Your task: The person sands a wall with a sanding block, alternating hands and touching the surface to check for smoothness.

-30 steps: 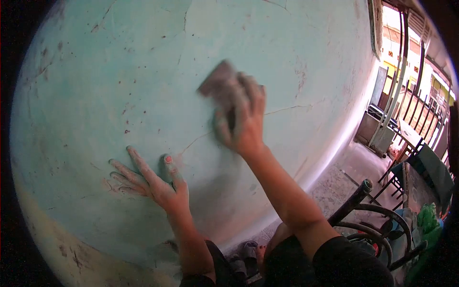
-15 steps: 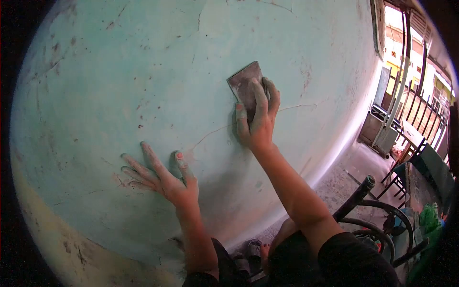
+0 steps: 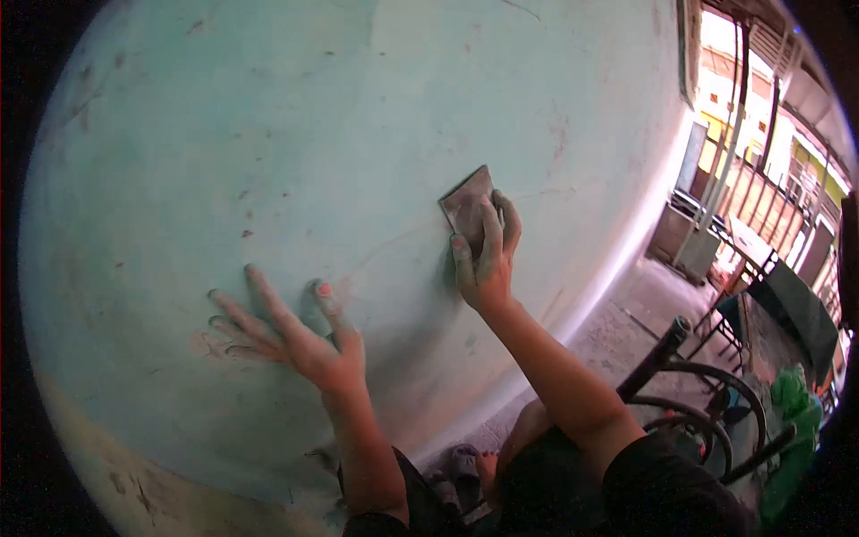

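A dusty brown-grey piece of sandpaper (image 3: 466,205), flat and rectangular, lies against the pale green wall (image 3: 403,116). My right hand (image 3: 488,255) grips it, thumb on the left edge and fingers over its face and right side. Lower on the left, my left hand (image 3: 300,336) rests on the wall with its fingers spread and nothing in it. Both hands are coated in pale dust. A thin crack runs across the wall between them, partly hidden by my right hand, and small dark spots dot the surface.
Below right stands a dark curved metal frame (image 3: 716,385), close to my right arm. Beyond it are a dark chair (image 3: 792,309) and a green plastic bag (image 3: 796,412). A barred opening (image 3: 761,197) lets in light at the far right. My sandalled foot (image 3: 465,465) shows beneath.
My right hand has moved down the wall with the sandpaper. The left hand keeps its place on the wall, while the whole view has shifted slightly.
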{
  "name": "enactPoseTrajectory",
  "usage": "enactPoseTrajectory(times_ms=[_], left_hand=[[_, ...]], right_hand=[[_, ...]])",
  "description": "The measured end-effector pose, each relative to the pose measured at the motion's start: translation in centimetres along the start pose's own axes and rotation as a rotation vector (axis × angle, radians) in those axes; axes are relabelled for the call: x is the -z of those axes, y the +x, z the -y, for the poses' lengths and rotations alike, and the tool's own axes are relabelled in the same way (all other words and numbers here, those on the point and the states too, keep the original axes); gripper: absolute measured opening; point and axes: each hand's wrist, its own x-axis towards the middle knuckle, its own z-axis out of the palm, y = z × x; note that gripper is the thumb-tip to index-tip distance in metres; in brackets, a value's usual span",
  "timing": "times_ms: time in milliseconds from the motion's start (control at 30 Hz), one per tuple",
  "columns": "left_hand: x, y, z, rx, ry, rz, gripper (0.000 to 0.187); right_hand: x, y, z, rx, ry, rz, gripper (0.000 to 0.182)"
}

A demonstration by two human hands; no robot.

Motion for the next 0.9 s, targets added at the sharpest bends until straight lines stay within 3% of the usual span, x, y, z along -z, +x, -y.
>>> enactPoseTrajectory(times_ms=[33, 133, 300, 333, 400, 433, 533, 600, 733, 833, 900], left_hand=[[-0.1, 0.2, 0.3, 0.0, -0.031, -0.033, 0.069], [-0.4, 0.1, 0.9, -0.039, -0.109, -0.064, 0.072], [-0.9, -0.3, 1.0, -0.113, -0.098, -0.087, 0.066], [-1.1, -0.2, 1.2, -0.12, -0.082, -0.087, 0.066], [-1.3, -0.6, 1.1, -0.179, -0.13, -0.138, 0.063], [-1.8, -0.7, 0.8, -0.239, -0.314, -0.212, 0.06], [-2.9, -3.3, 1.2, -0.398, -0.202, -0.043, 0.054], [-3.6, -4.0, 0.8, -0.416, -0.235, -0.052, 0.052], [-4.4, -3.7, 0.7, -0.399, -0.349, -0.091, 0.048], [-4.1, -2.9, 0.2, -0.394, -0.351, -0.084, 0.047], [-4.2, -2.8, 0.7, -0.425, -0.335, -0.078, 0.047]], right_hand=[[0.4, -1.4, -0.2, -0.169, 0.033, -0.008, 0.065], [1.3, -6.0, 0.4, -0.371, -0.008, 0.076, 0.067], [1.2, -4.8, -1.0, -0.271, -0.122, 0.128, 0.065], [0.8, -3.3, -1.1, -0.28, -0.142, 0.05, 0.068], [0.0, -1.9, -0.6, -0.314, -0.148, -0.016, 0.071], [-0.1, -2.2, -0.2, -0.341, -0.1, -0.026, 0.072], [0.5, -6.1, 1.1, -0.341, -0.066, 0.016, 0.072], [0.2, -6.7, 0.7, -0.245, -0.033, 0.018, 0.072], [-0.6, -0.6, -1.9, -0.056, -0.123, -0.047, 0.071], [-1.3, -1.9, -1.4, -0.162, -0.09, -0.106, 0.07], [-1.0, -5.1, -1.1, -0.114, -0.103, -0.037, 0.073]])
